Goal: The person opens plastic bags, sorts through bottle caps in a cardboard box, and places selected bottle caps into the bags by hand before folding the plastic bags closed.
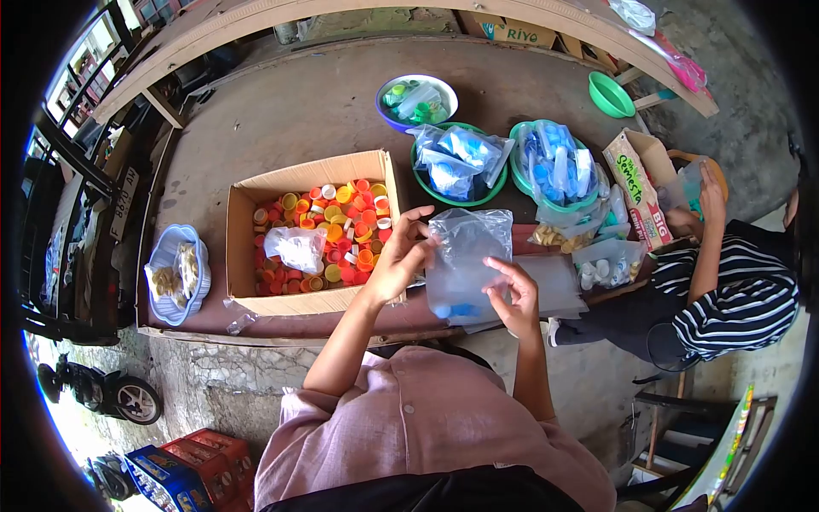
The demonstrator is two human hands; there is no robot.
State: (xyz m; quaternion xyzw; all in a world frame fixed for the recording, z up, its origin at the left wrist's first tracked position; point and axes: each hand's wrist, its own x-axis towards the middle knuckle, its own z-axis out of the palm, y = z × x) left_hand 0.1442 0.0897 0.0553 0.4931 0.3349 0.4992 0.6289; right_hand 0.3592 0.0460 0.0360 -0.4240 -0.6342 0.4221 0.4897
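A cardboard box (299, 304) of red, orange, yellow and white bottle caps (363, 230), topped by a crumpled white plastic bag (294, 247), stands on the counter (299, 102) right beside the left forearm, its wall in the way on that side. Farther left is a pale blue scalloped basin (203, 277) holding small bags. Beyond the hands stand two basins of bagged blue pieces, a green basin (461, 202) and a teal basin (567, 207), with a purple-rimmed bowl (388, 121) behind. To the right, more filled bags (607, 263) lie near a "Semesta" carton (636, 183), where a co-worker's hand (711, 198) reaches.

The clear plastic bag (469, 247), blue pieces low inside, is upright between both hands. The left hand (401, 260) is at its left edge, thumb and index parted; whether other fingers pinch the film cannot be told. The right hand (516, 303) has thumb and index well apart before the bag's right side.

Flat plastic bags (550, 286) lie beneath, near the counter's front edge, close to the person's body. Brown counter top stretches behind the box toward a wooden beam (384, 7).
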